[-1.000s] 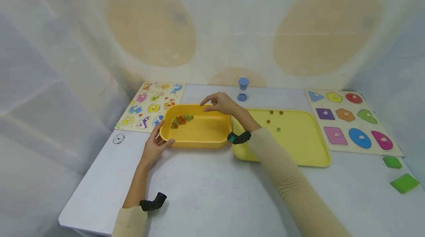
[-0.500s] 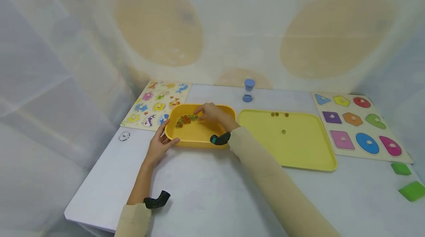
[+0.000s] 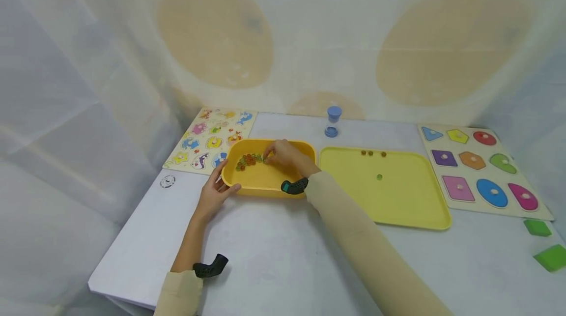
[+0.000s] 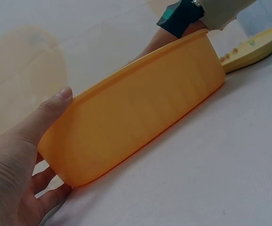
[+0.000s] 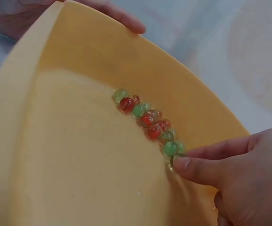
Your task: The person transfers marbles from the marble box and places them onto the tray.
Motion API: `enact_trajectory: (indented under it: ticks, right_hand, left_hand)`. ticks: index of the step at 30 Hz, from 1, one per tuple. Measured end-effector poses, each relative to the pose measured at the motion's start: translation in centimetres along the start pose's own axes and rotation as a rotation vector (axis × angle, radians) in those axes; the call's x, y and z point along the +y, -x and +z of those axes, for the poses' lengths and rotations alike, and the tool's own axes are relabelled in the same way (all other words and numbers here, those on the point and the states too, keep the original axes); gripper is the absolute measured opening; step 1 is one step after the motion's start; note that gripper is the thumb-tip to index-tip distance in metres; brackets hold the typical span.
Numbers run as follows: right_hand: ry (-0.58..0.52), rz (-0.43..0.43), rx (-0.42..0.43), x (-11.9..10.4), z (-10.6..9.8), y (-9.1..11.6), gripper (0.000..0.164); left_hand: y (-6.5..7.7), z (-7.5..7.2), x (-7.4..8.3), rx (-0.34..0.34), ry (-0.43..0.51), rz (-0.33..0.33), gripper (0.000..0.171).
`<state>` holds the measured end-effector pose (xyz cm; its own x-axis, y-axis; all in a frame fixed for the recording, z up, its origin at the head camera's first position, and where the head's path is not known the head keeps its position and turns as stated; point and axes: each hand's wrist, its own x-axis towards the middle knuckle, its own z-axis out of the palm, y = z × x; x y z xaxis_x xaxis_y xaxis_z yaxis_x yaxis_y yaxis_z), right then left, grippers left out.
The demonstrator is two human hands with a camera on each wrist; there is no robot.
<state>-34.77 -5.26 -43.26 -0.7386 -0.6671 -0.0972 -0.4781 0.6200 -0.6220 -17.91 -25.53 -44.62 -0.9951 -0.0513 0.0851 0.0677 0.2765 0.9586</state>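
A deep orange-yellow plastic tub stands on the table, tilted in the left wrist view only by the camera's angle. My left hand holds its left end, thumb at the near rim and fingers around the outer wall. Inside, red and green glass marbles lie clustered along the wall. My right hand reaches into the tub. In the right wrist view its thumb and forefinger pinch a clear greenish marble at the cluster's end; the fingertips partly hide it.
Right of the tub lies a shallow yellow tray with several marbles. A blue sand timer stands behind. Knobbed puzzle boards lie at left and right. Green blocks sit at far right.
My right hand has come down from above the tub's far rim to the marbles and now pinches one. A marble in the tray has rolled to its far edge. My left hand keeps its hold.
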Motion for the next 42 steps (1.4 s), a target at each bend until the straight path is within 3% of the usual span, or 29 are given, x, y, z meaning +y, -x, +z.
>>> enact_trajectory:
  ticks: [6,11,14,18,26,30,34,38,42]
  right_hand:
    - [0.043,-0.171,0.104,-0.5,-2.0,1.4,0.016]
    - [0.025,-0.253,0.201,-0.6,-6.1,5.6,0.020]
    - [0.026,-0.242,0.234,0.8,-8.0,9.1,0.022]
    - [0.076,-0.179,0.270,4.8,-9.4,13.6,0.022]
    - [0.135,0.016,0.270,13.5,-9.2,20.1,0.022]
    - [0.183,0.042,0.259,15.5,-8.8,21.2,0.020]
    - [0.202,0.039,0.269,15.7,-8.9,21.4,0.025]
    - [0.183,0.011,0.293,14.4,-9.7,21.0,0.032]
    - [0.130,-0.128,0.358,11.1,-10.4,18.7,0.028]
  left_hand:
    - [0.0,0.2,-0.1,0.001,-0.004,-0.019,0.076]
    - [-0.1,0.1,-0.1,0.009,-0.007,-0.025,0.075]
    - [0.0,0.1,0.0,0.013,-0.012,-0.027,0.075]
    - [0.0,0.1,0.2,0.014,-0.005,-0.026,0.075]
    - [0.2,0.2,0.5,0.008,-0.013,-0.015,0.075]
    - [0.4,0.2,0.5,0.013,-0.024,-0.010,0.075]
    - [0.3,0.2,0.4,0.017,-0.022,-0.011,0.077]
    - [0.3,0.3,0.4,0.014,-0.014,-0.019,0.077]
    - [0.2,0.3,0.5,0.014,-0.013,-0.021,0.077]
